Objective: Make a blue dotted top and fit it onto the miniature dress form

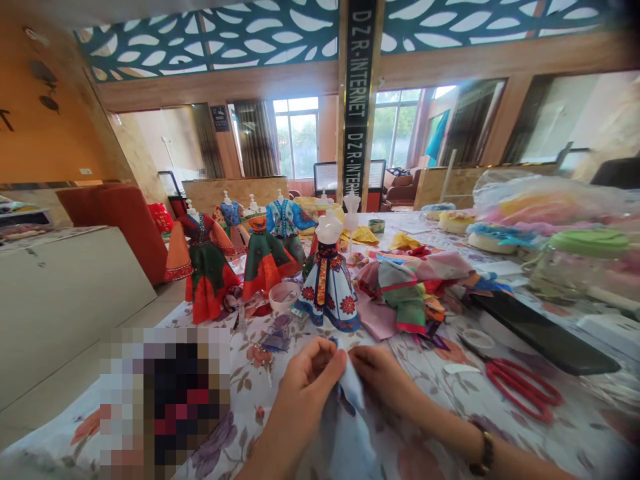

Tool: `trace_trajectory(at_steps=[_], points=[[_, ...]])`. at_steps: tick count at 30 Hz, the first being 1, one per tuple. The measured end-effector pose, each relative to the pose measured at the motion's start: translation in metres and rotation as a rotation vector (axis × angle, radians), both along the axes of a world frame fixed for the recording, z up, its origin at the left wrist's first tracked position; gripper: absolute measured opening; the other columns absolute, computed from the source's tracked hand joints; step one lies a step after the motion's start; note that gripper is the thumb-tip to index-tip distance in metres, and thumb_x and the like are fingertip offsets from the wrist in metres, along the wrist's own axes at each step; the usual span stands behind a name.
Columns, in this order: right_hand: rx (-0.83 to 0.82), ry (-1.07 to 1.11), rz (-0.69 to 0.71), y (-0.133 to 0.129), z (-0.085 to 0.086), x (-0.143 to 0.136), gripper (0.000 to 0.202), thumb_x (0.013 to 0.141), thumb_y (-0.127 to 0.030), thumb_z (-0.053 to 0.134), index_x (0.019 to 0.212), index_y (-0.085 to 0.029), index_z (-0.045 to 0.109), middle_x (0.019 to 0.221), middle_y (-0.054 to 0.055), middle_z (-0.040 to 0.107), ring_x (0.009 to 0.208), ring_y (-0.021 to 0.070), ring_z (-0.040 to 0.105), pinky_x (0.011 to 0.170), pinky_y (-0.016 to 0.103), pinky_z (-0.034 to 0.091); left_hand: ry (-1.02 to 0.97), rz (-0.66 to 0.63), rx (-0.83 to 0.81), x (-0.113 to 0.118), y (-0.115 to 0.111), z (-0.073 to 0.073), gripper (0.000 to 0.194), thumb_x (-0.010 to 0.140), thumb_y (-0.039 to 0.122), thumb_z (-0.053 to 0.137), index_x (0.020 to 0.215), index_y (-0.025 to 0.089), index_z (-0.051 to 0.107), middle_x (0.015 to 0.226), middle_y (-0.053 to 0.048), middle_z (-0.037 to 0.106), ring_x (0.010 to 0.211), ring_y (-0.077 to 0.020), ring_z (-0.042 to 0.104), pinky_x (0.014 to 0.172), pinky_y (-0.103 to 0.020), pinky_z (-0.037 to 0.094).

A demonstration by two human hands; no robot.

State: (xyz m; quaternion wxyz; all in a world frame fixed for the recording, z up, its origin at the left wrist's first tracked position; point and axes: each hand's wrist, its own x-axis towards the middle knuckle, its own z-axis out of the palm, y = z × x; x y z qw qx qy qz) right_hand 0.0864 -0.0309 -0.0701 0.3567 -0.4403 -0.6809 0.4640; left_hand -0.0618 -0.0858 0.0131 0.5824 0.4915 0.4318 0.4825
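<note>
Between my hands hangs a piece of light blue fabric with a darker patterned edge. My left hand pinches its upper edge between thumb and curled fingers. My right hand is closed on the same edge just to the right, its fingertips partly hidden behind the cloth. Whether either hand also holds a needle or thread is too small to tell. Straight beyond them, a small white mannequin wears a white and blue doll skirt with red flowers and a patterned front band.
Several doll dresses on small stands, including a red and green one, fill the back left. Fabric scraps are heaped right of centre. Red-handled scissors, a black phone and a green-lidded jar lie right. A pixelated patch covers the front left.
</note>
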Motion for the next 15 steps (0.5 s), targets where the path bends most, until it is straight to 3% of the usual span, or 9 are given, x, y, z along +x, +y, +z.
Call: trace_trajectory(at_steps=[3, 9, 12, 15], points=[[-0.077, 0.064, 0.013, 0.008, 0.009, -0.004, 0.033, 0.084, -0.043, 0.048, 0.069, -0.016, 0.059, 0.05, -0.004, 0.051, 0.04, 0.0094, 0.047, 0.041, 0.023, 0.04, 0.08, -0.086, 0.044, 0.0, 0.006, -0.01, 0.025, 0.076, 0.039, 0.063, 0.074, 0.017, 0.053, 0.065, 0.003, 0.054, 0.061, -0.0103, 0.049, 0.059, -0.021, 0.038], [-0.127, 0.147, -0.044, 0.013, 0.026, 0.001, 0.032, 0.068, -0.046, 0.063, 0.073, -0.015, 0.063, 0.057, -0.003, 0.052, 0.052, 0.0101, 0.049, 0.047, 0.022, 0.037, 0.334, -0.173, 0.127, 0.002, 0.008, -0.026, 0.01, 0.075, 0.023, 0.057, 0.08, 0.017, 0.051, 0.065, 0.004, 0.048, 0.061, -0.0118, 0.045, 0.059, -0.024, 0.034], [-0.162, 0.137, -0.084, 0.011, 0.028, 0.011, 0.038, 0.066, -0.05, 0.063, 0.079, -0.013, 0.066, 0.05, -0.005, 0.047, 0.044, 0.0077, 0.04, 0.042, 0.022, 0.03, 0.502, -0.201, 0.207, 0.002, 0.007, -0.025, 0.012, 0.077, 0.019, 0.052, 0.087, 0.017, 0.057, 0.073, 0.001, 0.056, 0.067, -0.0144, 0.05, 0.062, -0.026, 0.036], [-0.138, 0.126, -0.143, 0.013, 0.027, 0.028, 0.043, 0.064, -0.053, 0.065, 0.078, -0.012, 0.067, 0.053, -0.004, 0.049, 0.045, 0.0081, 0.04, 0.044, 0.023, 0.03, 0.634, -0.2, 0.296, 0.001, 0.009, -0.025, 0.023, 0.079, 0.018, 0.049, 0.097, 0.017, 0.062, 0.092, -0.005, 0.065, 0.082, -0.0193, 0.056, 0.074, -0.03, 0.041]])
